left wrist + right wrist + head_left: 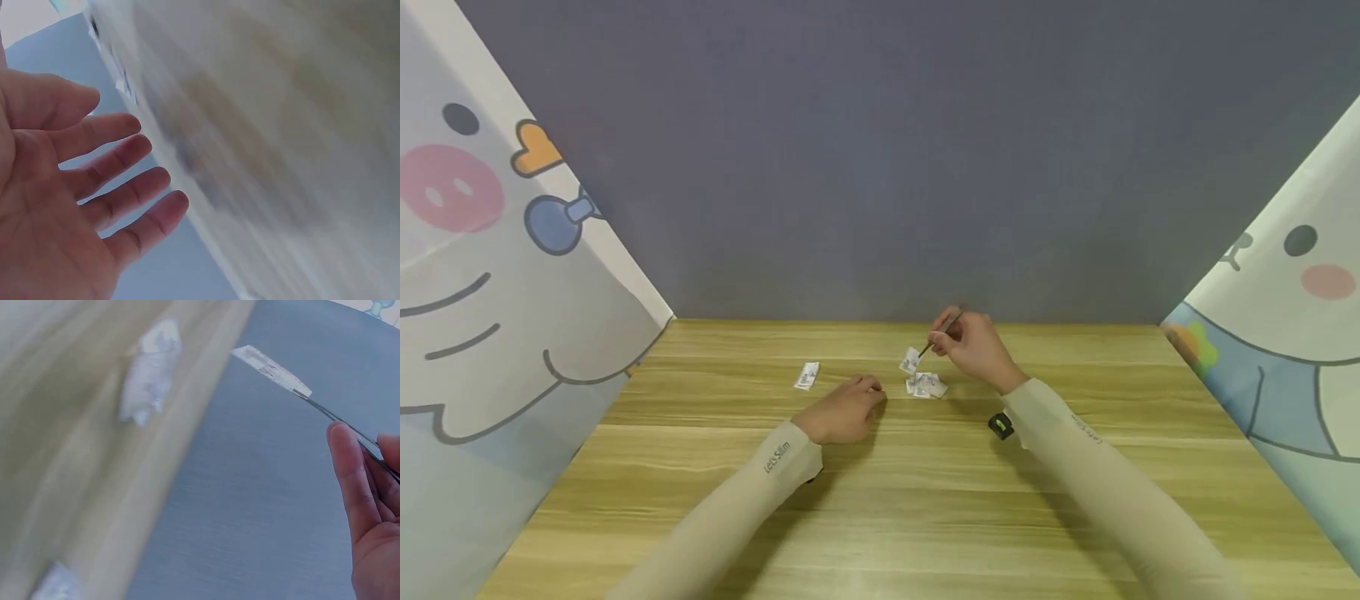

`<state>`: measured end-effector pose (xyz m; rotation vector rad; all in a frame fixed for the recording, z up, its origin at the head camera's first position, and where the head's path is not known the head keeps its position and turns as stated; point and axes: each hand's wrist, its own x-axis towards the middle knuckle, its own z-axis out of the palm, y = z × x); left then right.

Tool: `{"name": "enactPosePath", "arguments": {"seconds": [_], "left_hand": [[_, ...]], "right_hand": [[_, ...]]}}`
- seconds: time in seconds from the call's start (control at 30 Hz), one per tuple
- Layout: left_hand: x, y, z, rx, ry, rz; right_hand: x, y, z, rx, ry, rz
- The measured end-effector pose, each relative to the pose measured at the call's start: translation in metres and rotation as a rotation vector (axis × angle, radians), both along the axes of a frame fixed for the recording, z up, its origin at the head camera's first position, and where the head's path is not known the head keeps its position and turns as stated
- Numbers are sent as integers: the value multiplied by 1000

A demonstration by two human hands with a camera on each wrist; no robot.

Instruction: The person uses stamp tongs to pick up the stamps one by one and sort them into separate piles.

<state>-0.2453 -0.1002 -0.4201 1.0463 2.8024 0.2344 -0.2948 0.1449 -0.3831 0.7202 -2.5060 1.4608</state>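
My right hand [977, 348] pinches a pair of metal tweezers [325, 411] between thumb and fingers. The tweezers' tips grip one end of a small white printed paper slip [275, 370], raised above the wooden table. Just below it in the head view lies a small overlapping pile of similar slips [928, 386]. My left hand [846, 410] is low over the table, left of that pile, its fingers relaxed and slightly bent with nothing in them. Beyond it to the left, a separate paper slip [807, 376] lies by itself.
A wood-grain table [910, 517] reaches back to a plain grey panel [880, 167]. Cartoon-printed sheets [475, 333] slope up on the left and right sides. A black wrist device [1001, 426] shows beside the right cuff.
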Motion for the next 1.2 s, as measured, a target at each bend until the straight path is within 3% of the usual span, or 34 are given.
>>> {"name": "enactPosePath", "arguments": {"seconds": [0.3,0.47,0.63,0.9,1.2], "left_hand": [[-2,-37,12,65,-15,73],[-4,-52,12,94,-14,110],[-6,-66,8,100,35,143],[-6,-81,9,93,13,277],[-7,-89,10,78,90,341]], "right_hand": [[2,-10,15,-47,97,63],[-2,-25,10,-73,72,93],[-4,-44,4,-64,15,129],[-11,-82,-1,-71,-29,169],[-24,-128,-4,-92,-86,203]]}}
